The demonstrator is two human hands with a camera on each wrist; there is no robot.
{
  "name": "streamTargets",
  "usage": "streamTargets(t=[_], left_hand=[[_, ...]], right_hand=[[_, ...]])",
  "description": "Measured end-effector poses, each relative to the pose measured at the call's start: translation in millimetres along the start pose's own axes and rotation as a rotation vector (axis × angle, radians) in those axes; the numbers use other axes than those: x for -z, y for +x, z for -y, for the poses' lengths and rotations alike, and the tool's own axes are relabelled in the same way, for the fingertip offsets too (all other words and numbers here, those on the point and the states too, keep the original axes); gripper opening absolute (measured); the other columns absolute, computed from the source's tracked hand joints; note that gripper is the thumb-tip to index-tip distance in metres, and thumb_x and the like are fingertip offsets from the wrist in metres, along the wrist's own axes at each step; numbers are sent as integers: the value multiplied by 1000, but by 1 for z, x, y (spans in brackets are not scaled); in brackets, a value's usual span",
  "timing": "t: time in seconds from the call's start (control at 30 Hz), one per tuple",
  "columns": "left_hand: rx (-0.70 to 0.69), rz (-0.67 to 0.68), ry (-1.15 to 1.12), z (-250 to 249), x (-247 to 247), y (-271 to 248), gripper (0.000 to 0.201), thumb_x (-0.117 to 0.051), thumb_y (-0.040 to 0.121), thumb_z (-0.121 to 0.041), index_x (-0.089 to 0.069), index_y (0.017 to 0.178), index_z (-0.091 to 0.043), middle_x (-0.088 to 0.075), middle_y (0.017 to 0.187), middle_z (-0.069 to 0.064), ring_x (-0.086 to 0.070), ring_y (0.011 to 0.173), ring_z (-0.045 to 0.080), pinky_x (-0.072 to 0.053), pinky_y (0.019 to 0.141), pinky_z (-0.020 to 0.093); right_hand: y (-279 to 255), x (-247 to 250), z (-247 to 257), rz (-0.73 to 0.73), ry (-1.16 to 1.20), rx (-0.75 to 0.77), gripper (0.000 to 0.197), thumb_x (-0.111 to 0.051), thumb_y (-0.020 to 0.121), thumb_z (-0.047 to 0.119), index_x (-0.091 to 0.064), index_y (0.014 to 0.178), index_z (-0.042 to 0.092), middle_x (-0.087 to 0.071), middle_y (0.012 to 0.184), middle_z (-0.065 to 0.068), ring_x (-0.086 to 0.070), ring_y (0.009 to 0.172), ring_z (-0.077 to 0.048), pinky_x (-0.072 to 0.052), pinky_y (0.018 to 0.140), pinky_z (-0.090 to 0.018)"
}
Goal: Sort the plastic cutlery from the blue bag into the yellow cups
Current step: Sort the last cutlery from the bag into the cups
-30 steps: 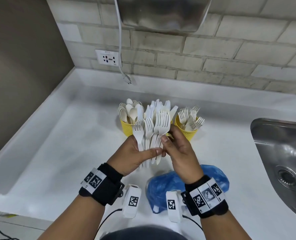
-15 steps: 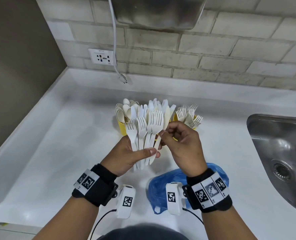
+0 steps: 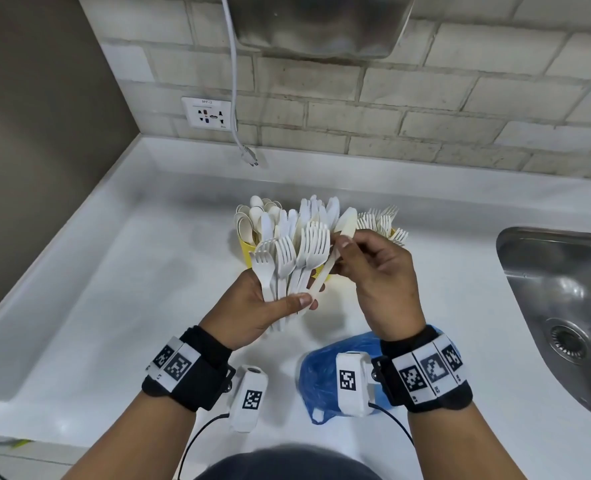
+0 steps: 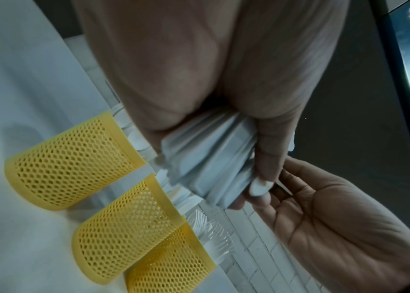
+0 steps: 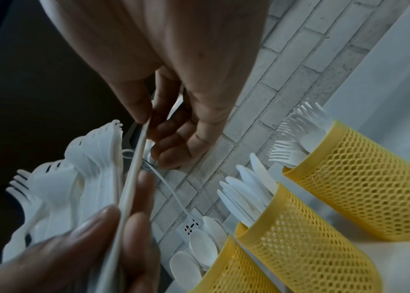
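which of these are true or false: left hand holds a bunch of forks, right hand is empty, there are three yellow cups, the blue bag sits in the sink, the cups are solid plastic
1. The left hand holds a bunch of forks. True.
2. The right hand is empty. False: it pinches a single white utensil at the edge of the bunch.
3. There are three yellow cups. True: the spoon cup, the knife cup and the fork cup stand in a row.
4. The blue bag sits in the sink. False: it lies on the white counter, near the person.
5. The cups are solid plastic. False: their walls are open mesh.
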State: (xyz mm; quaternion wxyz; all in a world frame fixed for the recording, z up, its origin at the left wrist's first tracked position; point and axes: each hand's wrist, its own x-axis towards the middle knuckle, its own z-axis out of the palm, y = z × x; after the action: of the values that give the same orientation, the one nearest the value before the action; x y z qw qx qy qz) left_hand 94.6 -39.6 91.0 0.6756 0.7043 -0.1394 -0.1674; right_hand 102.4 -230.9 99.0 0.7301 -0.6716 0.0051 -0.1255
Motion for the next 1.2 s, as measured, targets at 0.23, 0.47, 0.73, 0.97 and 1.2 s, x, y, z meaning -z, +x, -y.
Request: streamTargets(t=[0.23, 0.47, 0.73, 0.97, 1.2], left_hand=[[11, 29, -102, -1, 2, -4, 22, -61, 96, 6, -66, 114, -5, -77, 97, 8, -71, 88, 28, -58, 85, 36], [61, 119, -199, -8, -5, -6, 25, -67, 89, -2, -65, 114, -6, -76, 104, 12, -72, 86, 29, -59, 80, 38], [100, 201, -192, -10, -6, -8, 27, -62, 93, 7, -61, 119, -2, -75, 106, 16, -72, 81, 29, -58, 75, 33], [120, 244, -199, -15, -4, -17, 28, -59, 94, 11, -61, 118, -4, -75, 104, 16, -71, 81, 29, -58, 76, 35], [138, 254, -133, -22, -3, -25, 27, -58, 96, 11, -60, 119, -3, -76, 104, 13, -72, 80, 24, -59, 77, 33]], right_hand=[[15, 1, 26, -173, 246, 37, 19, -50, 106, 8, -64, 93, 5, -63, 80, -15, -69, 67, -29, -60, 68, -42], [20, 15, 40, -43, 112, 39, 18, -55, 101, 16, -69, 99, 5, -47, 66, -3, -32, 52, -19, -25, 53, -34], [8, 14, 47, 171, 41, -49, 14, -65, 89, 15, -73, 90, 4, -53, 56, 5, -34, 52, -19, -29, 53, -31], [10, 15, 50, 300, 89, -115, 13, -67, 88, 13, -76, 94, 7, -48, 66, -10, -36, 51, -19, -24, 53, -33], [9, 14, 54, 357, 46, -120, 12, -67, 94, 2, -73, 104, 2, -58, 66, -5, -35, 53, -18, -22, 54, -35]])
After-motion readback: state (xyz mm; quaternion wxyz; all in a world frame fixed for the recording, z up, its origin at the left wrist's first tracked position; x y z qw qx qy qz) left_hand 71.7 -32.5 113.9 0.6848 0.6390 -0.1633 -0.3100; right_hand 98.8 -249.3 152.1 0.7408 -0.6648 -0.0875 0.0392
